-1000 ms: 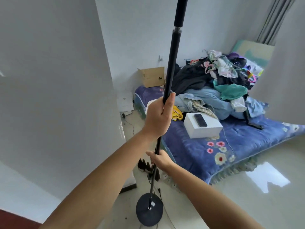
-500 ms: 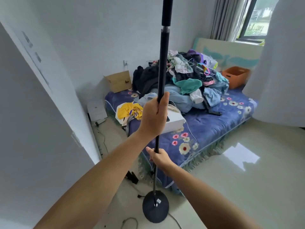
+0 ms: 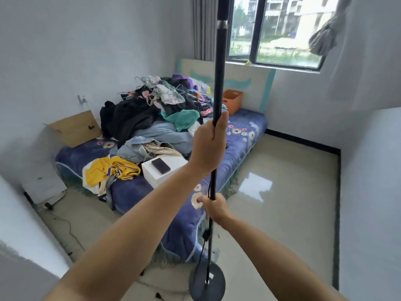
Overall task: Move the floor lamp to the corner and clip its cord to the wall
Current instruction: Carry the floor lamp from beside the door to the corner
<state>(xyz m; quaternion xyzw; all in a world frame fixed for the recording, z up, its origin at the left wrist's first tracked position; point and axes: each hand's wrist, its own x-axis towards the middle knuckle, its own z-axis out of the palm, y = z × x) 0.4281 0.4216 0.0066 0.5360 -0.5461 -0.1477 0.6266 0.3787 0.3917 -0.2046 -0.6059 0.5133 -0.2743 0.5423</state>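
Note:
The black floor lamp's pole [image 3: 220,72] stands upright in front of me, running out of view at the top. Its round black base [image 3: 207,281] sits low near the floor by the bed's near corner. My left hand [image 3: 209,146] grips the pole at mid height. Lower down, my right hand [image 3: 213,206] is closed around the thin part of the pole. The lamp's black cord [image 3: 202,246] hangs beside the pole with an inline switch on it and trails down toward the base.
A low bed [image 3: 243,144] with a blue flowered cover carries piled clothes [image 3: 156,109], a white box [image 3: 165,172] with a phone, a cardboard box [image 3: 74,129] and an orange bin [image 3: 232,101]. Bare tiled floor [image 3: 282,192] spreads right, toward the window wall's corner. A cable lies on the floor at left.
The view has swung right: the window and right-hand floor now show, and the left wall has slid away. Both hands keep the same grip on the pole, which travels with me.

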